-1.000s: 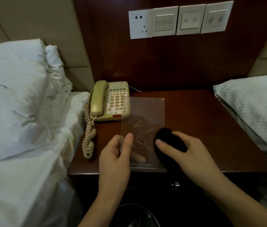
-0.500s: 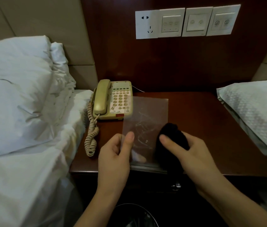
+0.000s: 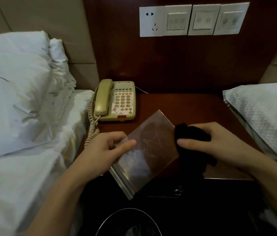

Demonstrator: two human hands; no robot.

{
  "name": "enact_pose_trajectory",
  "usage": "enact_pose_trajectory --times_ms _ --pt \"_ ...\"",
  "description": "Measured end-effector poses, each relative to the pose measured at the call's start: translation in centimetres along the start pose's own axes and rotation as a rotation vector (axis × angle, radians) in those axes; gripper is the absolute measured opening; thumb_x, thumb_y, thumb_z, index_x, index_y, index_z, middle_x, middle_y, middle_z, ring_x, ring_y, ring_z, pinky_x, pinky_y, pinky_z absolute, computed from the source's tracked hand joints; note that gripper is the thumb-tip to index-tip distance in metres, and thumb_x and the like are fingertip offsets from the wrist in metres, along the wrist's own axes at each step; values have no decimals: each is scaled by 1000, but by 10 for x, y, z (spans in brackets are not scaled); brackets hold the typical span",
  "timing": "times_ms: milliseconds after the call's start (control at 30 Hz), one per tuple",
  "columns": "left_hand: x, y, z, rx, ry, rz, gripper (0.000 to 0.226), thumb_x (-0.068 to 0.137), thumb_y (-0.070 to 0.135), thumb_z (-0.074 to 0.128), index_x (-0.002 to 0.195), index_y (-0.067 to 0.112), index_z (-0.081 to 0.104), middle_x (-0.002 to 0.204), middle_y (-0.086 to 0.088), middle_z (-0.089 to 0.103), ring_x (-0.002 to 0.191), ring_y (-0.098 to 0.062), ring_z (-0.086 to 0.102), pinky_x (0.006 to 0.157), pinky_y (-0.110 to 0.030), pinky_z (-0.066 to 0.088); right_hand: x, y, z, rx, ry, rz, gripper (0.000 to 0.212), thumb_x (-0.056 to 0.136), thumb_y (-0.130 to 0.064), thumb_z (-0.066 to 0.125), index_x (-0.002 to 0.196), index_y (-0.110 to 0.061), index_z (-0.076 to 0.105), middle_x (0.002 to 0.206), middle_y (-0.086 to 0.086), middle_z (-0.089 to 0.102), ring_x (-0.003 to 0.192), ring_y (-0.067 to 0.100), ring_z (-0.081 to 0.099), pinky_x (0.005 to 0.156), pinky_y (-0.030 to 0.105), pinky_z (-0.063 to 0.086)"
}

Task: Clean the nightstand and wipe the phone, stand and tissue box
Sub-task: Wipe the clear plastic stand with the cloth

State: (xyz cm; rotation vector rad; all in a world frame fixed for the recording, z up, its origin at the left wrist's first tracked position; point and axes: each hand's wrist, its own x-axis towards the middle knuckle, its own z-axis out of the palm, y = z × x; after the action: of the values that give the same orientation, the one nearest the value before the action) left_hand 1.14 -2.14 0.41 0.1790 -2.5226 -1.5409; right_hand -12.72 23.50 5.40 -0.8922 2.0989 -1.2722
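A clear acrylic stand (image 3: 148,150) is held tilted above the front of the dark wooden nightstand (image 3: 193,108), its upper corner turned to the right. My left hand (image 3: 107,147) pinches its left edge, thumb on the front face. My right hand (image 3: 219,143) grips a black cloth (image 3: 192,135) against the stand's right edge. A beige corded phone (image 3: 117,101) sits at the nightstand's back left, handset on its cradle, coiled cord (image 3: 91,128) hanging down the left side. No tissue box is in view.
White pillows and bedding (image 3: 23,99) lie on the left bed, and another pillow (image 3: 267,116) on the right overlaps the nightstand's edge. A socket and switch panel (image 3: 193,20) is on the wall behind. A bin with a liner (image 3: 129,223) stands below the nightstand front.
The stand has been turned from upright to tilted clockwise. My right hand with the cloth has shifted from the stand's lower face up to its right edge.
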Motion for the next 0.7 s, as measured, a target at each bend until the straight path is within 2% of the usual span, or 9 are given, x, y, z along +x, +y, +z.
enact_pose_trajectory --times_ms 67,100,200,300,367,400,500,600,700 --pt "4 4 1 19 18 -36 35 89 49 67 78 16 68 72 -25 62 61 -24 57 63 -37 42 -1 4 9 50 44 11 23 76 -38 72 77 -14 71 72 12 65 65 25 68 61 25 51" --pt "5 6 2 25 39 -47 31 88 48 68 78 19 72 70 -19 66 62 -23 61 64 -37 45 -2 4 13 104 73 4 16 75 -35 72 69 -20 71 67 7 64 62 22 67 59 22 50" --pt "7 12 13 61 293 -46 18 82 44 79 92 29 79 86 10 78 82 -1 72 79 -29 56 -6 5 22 278 227 -26 11 75 -29 73 67 -21 73 68 4 67 63 22 69 57 24 52" --pt "3 18 41 -44 766 -9 73 69 54 88 134 41 57 126 18 65 119 1 60 102 -29 49 -11 9 39 474 413 -14 9 79 -27 72 80 -19 74 78 9 71 68 23 72 57 27 55" --pt "-3 25 66 -279 959 -117 97 60 65 86 143 37 44 137 11 56 127 -4 55 111 -35 45 -12 12 51 641 508 59 13 81 -29 72 90 -20 74 84 7 75 75 24 74 62 36 58" --pt "-6 30 79 -428 948 -212 97 55 68 83 139 31 49 133 6 61 122 -6 59 110 -38 47 -11 12 56 703 538 89 16 82 -30 72 94 -21 74 87 5 76 78 24 75 67 40 58" --pt "-5 38 101 -709 630 -378 72 56 68 73 109 20 73 102 0 79 97 -13 74 97 -39 57 -8 8 74 774 579 107 17 82 -29 73 97 -21 75 92 6 77 84 25 75 74 42 58" --pt "-1 37 105 -660 515 -250 41 81 54 69 87 15 79 88 -7 79 90 -22 77 91 -46 59 -9 5 94 807 558 99 13 81 -26 74 90 -17 77 91 9 77 83 27 75 70 38 57" --pt "-3 30 105 -663 536 -218 39 87 46 65 80 10 76 79 -10 76 80 -24 75 80 -42 58 -11 6 100 803 521 135 8 84 -22 73 85 -16 78 88 11 77 80 27 75 67 35 60"
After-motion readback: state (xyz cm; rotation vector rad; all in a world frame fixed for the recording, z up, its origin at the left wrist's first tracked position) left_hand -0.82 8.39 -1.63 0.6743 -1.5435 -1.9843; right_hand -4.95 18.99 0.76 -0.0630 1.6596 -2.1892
